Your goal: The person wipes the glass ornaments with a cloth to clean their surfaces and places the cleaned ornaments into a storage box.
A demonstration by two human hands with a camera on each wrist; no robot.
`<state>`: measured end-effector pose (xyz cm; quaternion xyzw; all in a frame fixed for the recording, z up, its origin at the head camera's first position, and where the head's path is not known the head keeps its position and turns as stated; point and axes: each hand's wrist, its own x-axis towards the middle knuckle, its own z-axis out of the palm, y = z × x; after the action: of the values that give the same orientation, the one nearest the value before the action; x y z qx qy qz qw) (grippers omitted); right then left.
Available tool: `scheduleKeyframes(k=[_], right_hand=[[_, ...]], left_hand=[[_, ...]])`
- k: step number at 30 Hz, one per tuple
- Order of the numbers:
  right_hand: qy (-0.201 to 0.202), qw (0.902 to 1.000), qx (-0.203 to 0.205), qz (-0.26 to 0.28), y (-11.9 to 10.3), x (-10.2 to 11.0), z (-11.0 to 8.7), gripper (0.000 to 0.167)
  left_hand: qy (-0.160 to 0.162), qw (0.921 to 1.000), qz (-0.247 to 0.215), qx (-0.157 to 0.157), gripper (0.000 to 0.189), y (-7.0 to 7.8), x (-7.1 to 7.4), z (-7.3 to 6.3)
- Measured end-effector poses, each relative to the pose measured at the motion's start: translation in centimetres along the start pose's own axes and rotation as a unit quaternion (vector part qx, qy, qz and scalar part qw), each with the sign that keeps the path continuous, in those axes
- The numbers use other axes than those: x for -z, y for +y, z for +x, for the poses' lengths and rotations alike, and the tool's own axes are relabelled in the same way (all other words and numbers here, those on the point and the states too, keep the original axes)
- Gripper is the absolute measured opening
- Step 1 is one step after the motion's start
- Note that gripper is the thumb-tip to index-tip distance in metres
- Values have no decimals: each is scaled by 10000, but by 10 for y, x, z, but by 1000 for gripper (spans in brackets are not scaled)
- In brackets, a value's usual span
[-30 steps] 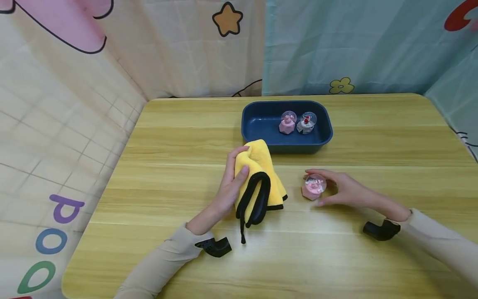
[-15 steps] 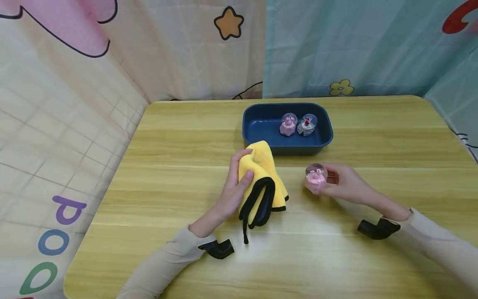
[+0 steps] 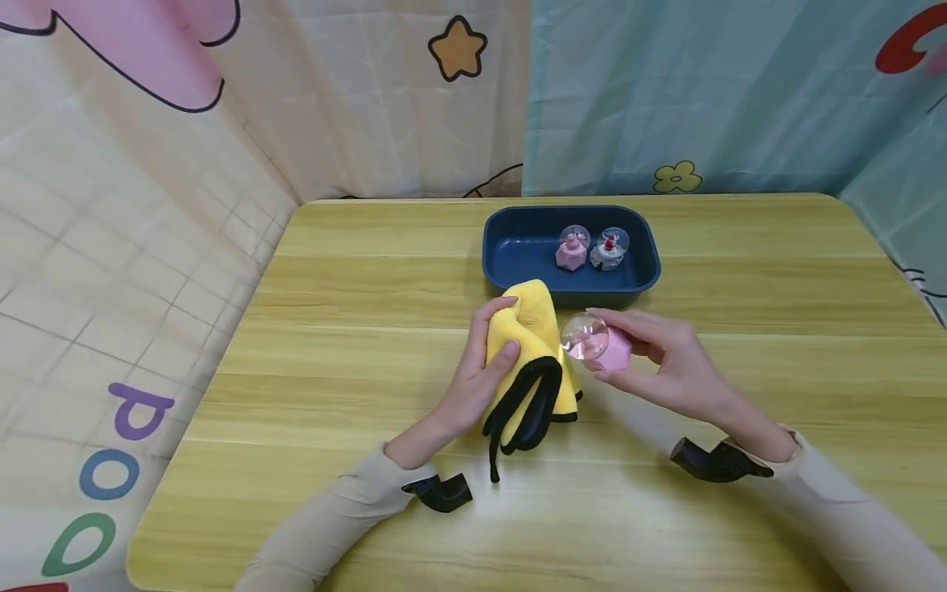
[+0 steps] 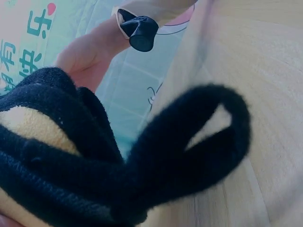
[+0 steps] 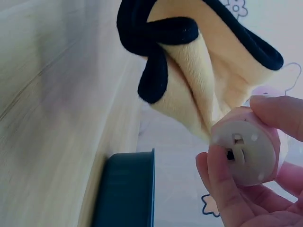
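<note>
A small snow globe [image 3: 607,349] is raised above the wooden table [image 3: 333,378], tilted so its clear round dome leans toward the yellow cloth [image 3: 519,333]. The dome is glossy and holds something pink, too small to make out; the base is faceted and pink, and the right wrist view shows its flat, pale round underside with small recessed details, one dark. The right hand [image 3: 676,362] pinches this base between thumb and fingers. Dome and cloth overlap in the head view; whether they touch, I cannot tell. The cloth is soft, folded and edged in black, with a black loop hanging from its lower end; the left hand [image 3: 477,374] grips it, thumb on the near side, fingers curled around. Just behind stands a dark blue tray [image 3: 518,253], where a pink globe [image 3: 571,253] and a white globe [image 3: 607,256] with a red detail sit side by side.
</note>
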<state>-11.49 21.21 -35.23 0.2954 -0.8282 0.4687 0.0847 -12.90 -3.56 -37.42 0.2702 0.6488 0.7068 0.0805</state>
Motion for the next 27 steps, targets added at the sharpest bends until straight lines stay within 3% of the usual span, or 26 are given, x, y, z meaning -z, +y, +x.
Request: scheduleKeyframes(k=[9, 13, 19, 22, 27], right_hand=[[417, 9955, 577, -628, -7, -11, 6, 78], [659, 9901, 1015, -714, -9, -17, 10, 71], [791, 9858, 1225, -835, -14, -24, 14, 65], [816, 9868, 1226, -671, -16, -24, 15, 61], [765, 9901, 1143, 269, -16, -23, 15, 50]], left_hand=[[-84, 9999, 63, -107, 65, -1, -3, 1], [-146, 9998, 58, -147, 68, -2, -4, 1], [-307, 9990, 224, -225, 73, -2, -6, 0], [-393, 9970, 514, -417, 74, -3, -5, -1], [-438, 9872, 1191, -969, 70, -4, -3, -1]])
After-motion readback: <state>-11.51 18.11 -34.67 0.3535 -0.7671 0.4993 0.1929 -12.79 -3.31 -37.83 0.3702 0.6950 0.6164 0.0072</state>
